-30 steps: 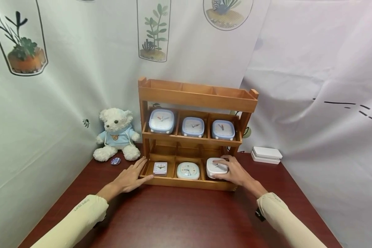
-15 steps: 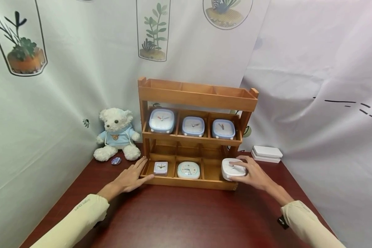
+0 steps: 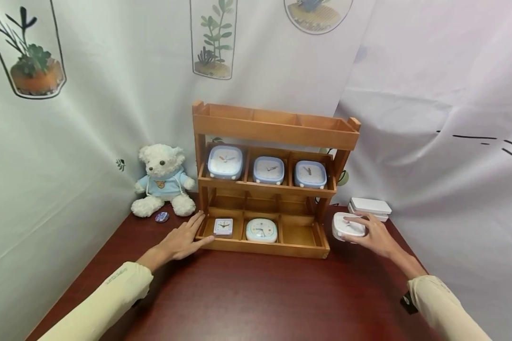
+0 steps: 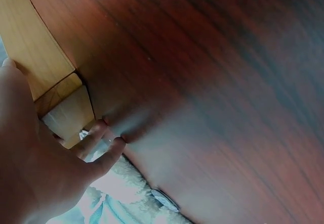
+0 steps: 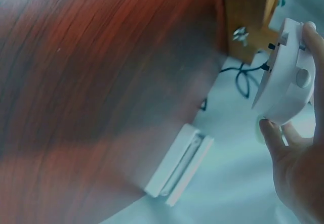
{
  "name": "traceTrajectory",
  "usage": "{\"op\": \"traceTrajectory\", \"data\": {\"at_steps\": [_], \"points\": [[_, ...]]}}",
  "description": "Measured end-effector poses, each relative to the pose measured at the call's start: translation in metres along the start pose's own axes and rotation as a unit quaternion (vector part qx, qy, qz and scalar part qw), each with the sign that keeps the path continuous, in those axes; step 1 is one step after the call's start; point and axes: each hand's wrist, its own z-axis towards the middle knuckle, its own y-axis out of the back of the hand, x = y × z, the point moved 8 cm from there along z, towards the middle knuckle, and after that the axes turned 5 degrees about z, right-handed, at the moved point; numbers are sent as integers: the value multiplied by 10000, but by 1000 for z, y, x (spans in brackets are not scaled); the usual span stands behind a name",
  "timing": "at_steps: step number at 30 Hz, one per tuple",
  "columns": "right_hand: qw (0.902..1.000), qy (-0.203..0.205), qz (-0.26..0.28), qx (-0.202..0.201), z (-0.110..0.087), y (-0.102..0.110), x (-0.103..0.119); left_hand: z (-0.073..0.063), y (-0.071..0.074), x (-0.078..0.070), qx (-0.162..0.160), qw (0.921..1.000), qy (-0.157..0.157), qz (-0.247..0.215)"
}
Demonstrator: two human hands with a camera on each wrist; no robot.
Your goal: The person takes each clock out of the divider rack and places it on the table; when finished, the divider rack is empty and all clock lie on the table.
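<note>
The person's right grip (image 3: 377,237) holds the white clock (image 3: 347,230) with fingers and thumb, just right of the wooden rack (image 3: 277,138). The clock looks lifted off the worktop (image 3: 256,293), though I can't be sure how high. Its side is smooth and round, so it might slip out if the fingers go loose. Then it could bang down beside the rack and crack.

The white box (image 3: 370,205) sits right of the rack too, close behind the clock. If the hand swings back too far, the clock or the knuckles might knock it. If the hand swings left instead, the clock could bump the right end of the rack and give it a shake.

The left grip (image 3: 177,242) is spread out flat, holding nothing, and it touches the left front corner of the rack. If it pushes too hard, I think the rack could slide or twist. A hard jolt might make the three blue clocks (image 3: 268,171) on the rack's middle shelf tip over the low front edge. The small square clock (image 3: 224,226) and the pale green clock (image 3: 261,230) are on the rack's bottom shelf, so they would probably only rattle about.
</note>
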Motion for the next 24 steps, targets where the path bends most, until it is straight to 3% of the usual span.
{"op": "traceTrajectory", "data": {"at_steps": [5, 12, 24], "points": [[9999, -131, 4, -53, -4, -3, -22, 2, 1, -4, 43, 10000, -25, 15], [9978, -579, 179, 281, -7, -26, -44, 2, -1, -1, 83, 10000, 4, 43], [9967, -571, 382, 441, 6, -51, -44, -1, -1, -2, 4, 9999, -72, 120]]}}
